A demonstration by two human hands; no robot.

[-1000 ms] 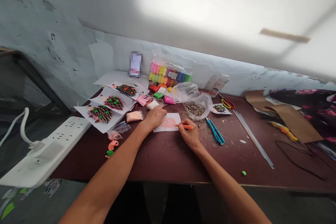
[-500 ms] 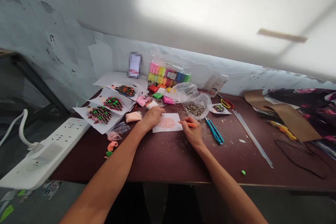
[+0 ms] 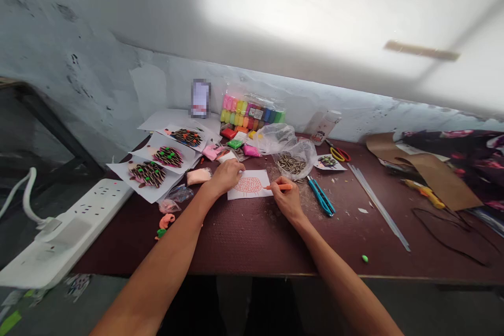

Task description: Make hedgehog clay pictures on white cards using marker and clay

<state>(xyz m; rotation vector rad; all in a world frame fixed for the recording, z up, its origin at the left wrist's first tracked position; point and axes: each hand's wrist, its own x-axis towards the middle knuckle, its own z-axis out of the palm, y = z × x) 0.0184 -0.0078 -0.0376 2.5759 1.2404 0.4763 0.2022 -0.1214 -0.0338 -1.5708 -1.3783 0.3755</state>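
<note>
My right hand is closed around an orange marker pen, its tip over the right part of a small white sheet of paper. On that sheet is an orange drawing of a rounded body filled with short marks, with thin legs below. My left hand covers the paper's upper left corner, fingers bent and together, holding it against the table. Just right of the paper, a clear plastic bag contains many small dark slender pieces. A teal utility knife lies beside my right hand.
Several papers with spiky hedgehog figures lie at left, near a white power strip. Coloured clay packs lean by the wall. To the right are scissors, clear glue sticks and a yellow glue gun.
The marker's tip has moved slightly left, onto the right edge of the drawn body. My left hand stays at the paper's corner. The whole view has shifted a little.
</note>
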